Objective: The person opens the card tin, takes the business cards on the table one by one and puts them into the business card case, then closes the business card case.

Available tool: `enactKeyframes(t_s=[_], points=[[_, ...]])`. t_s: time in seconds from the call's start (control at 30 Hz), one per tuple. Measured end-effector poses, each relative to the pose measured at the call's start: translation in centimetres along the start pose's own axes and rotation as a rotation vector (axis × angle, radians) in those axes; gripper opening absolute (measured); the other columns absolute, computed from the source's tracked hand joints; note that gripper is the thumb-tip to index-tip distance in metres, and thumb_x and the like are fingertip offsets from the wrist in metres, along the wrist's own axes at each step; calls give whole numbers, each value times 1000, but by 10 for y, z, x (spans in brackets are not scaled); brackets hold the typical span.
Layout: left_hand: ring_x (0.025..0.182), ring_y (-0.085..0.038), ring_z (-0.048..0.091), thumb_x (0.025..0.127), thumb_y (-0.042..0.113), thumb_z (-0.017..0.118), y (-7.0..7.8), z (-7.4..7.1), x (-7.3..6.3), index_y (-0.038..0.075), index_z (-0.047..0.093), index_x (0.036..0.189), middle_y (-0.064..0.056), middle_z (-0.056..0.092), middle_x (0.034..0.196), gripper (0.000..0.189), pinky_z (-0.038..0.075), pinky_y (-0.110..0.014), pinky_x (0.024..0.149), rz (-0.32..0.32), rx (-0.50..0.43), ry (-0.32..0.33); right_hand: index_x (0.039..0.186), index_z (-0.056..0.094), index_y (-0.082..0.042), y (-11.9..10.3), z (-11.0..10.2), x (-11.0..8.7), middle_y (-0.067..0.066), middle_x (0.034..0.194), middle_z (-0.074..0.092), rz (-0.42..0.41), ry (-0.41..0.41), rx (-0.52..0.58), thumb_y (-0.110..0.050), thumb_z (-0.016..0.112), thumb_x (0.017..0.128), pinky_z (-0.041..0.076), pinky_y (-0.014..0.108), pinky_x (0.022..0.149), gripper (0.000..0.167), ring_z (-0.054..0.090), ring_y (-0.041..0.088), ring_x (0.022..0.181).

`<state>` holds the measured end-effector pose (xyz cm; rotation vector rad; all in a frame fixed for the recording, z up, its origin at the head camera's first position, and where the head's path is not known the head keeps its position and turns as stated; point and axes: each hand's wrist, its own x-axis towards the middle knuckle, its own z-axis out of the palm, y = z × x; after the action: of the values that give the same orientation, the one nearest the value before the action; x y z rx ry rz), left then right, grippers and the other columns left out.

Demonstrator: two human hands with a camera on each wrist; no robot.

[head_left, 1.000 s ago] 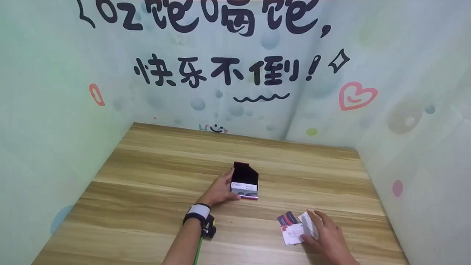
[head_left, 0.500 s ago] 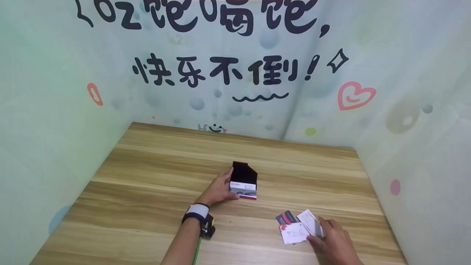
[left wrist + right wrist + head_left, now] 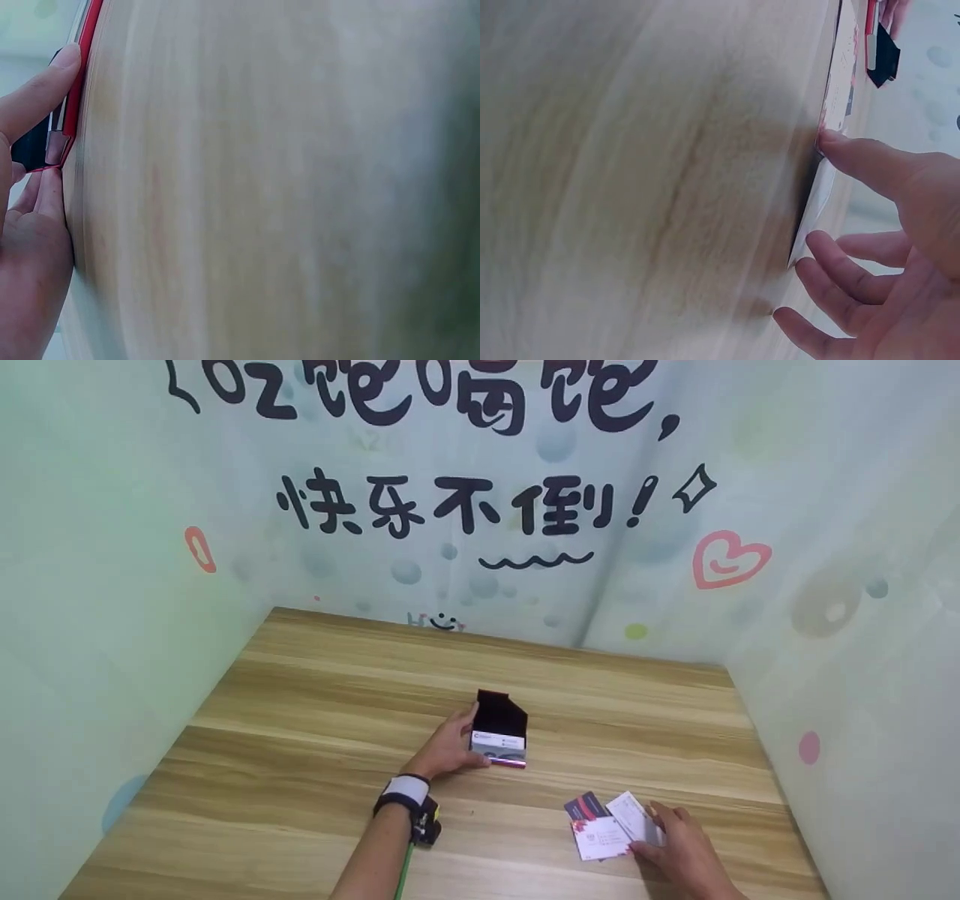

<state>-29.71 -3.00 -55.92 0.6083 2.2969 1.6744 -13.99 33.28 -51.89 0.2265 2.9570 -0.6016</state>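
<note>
My left hand [image 3: 448, 746] grips a card case [image 3: 501, 716] with its black flap up, thumb at the front edge and fingers along the left side. A grey-and-white card [image 3: 498, 741] shows in the case's front. In the left wrist view, the case's red edge [image 3: 82, 82] runs beside the thumb. My right hand [image 3: 686, 844] holds a white business card [image 3: 631, 815] at its right end between thumb and fingers. That card overlaps a white card with red flowers [image 3: 600, 840] and lies beside a dark card with a red stripe [image 3: 585, 806].
Wood-grain table [image 3: 337, 682] lies under everything. A printed curtain wall [image 3: 450, 585] closes off the back and both sides. A strap with a small black camera [image 3: 426, 821] sits on the left wrist, a green cable trailing from it.
My right hand has shifted slightly right, to the end of the white business card, so more of that card shows and it lies flatter. The left hand and card case stay put.
</note>
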Motion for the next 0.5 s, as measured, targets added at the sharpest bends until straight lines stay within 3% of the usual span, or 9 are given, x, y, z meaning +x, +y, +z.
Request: enactKeyframes(t_s=[0.3, 0.5], points=[[146, -44, 34, 74, 9, 87, 1, -1, 0, -2, 14, 158, -34, 9, 163, 111, 34, -46, 122, -12, 35, 7, 124, 63, 9, -4, -2, -1, 24, 111, 62, -40, 43, 0, -14, 88, 73, 55, 55, 88, 61, 63, 30, 94], [146, -44, 35, 74, 8, 87, -1, 0, 0, -2, 14, 158, -34, 12, 162, 112, 36, -46, 120, -13, 52, 5, 120, 66, 8, -8, -7, -1, 25, 110, 61, -45, 3, 2, -13, 88, 72, 56, 54, 86, 57, 62, 28, 91]])
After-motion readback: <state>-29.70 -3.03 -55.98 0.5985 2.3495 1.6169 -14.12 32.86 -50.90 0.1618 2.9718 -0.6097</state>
